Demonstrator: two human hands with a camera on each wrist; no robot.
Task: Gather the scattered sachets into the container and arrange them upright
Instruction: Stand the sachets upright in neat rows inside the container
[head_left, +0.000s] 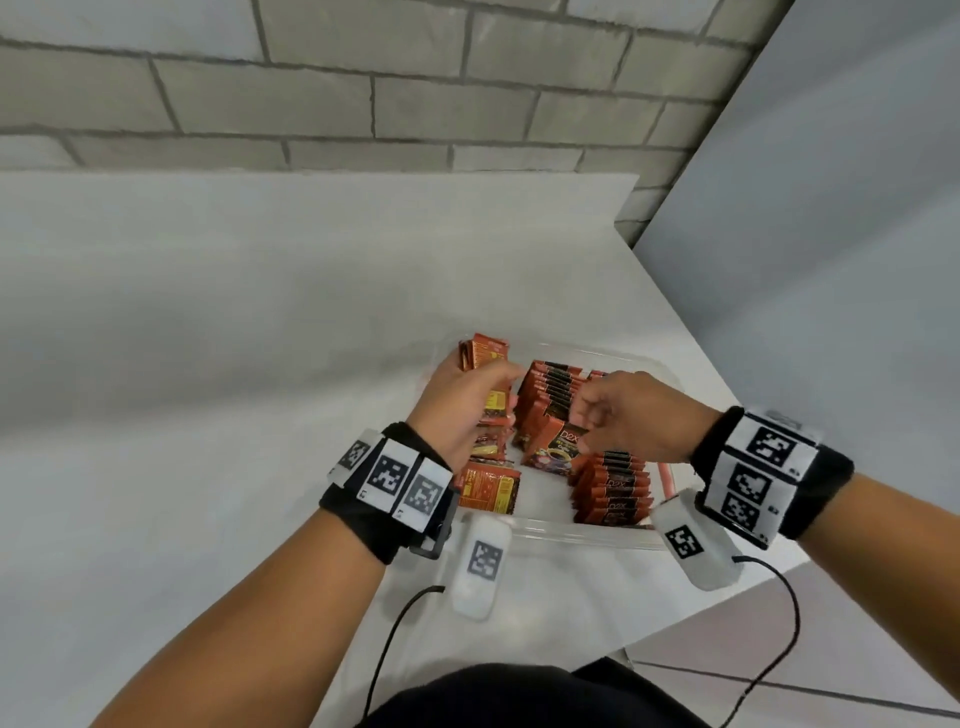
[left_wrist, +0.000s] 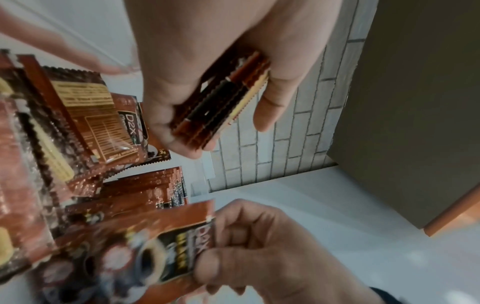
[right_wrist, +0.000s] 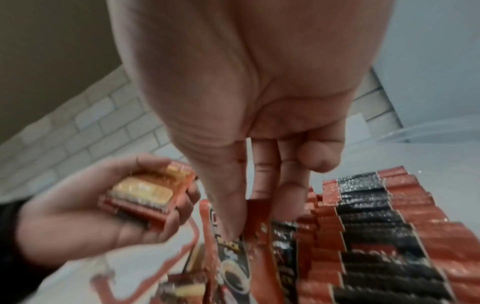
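Observation:
A clear plastic container (head_left: 571, 535) sits on the white table near its right corner. Inside, one row of orange-and-black sachets (head_left: 550, 395) stands upright at the back and a second row (head_left: 613, 488) at the front right. A few loose sachets (head_left: 488, 488) lie flat on the left side. My left hand (head_left: 498, 384) grips a small stack of sachets (left_wrist: 223, 102) above the container's left part. My right hand (head_left: 579, 415) pinches the top edge of one D2X sachet (head_left: 558, 447) between thumb and fingers (right_wrist: 231, 226), in front of the back row (right_wrist: 376, 226).
A grey brick wall (head_left: 363, 104) runs behind the table. The table's right edge (head_left: 727, 395) lies just beyond the container, beside a pale panel (head_left: 831, 260). Tiled floor (head_left: 831, 649) shows at the lower right. Cables (head_left: 395, 639) hang from both wrist cameras.

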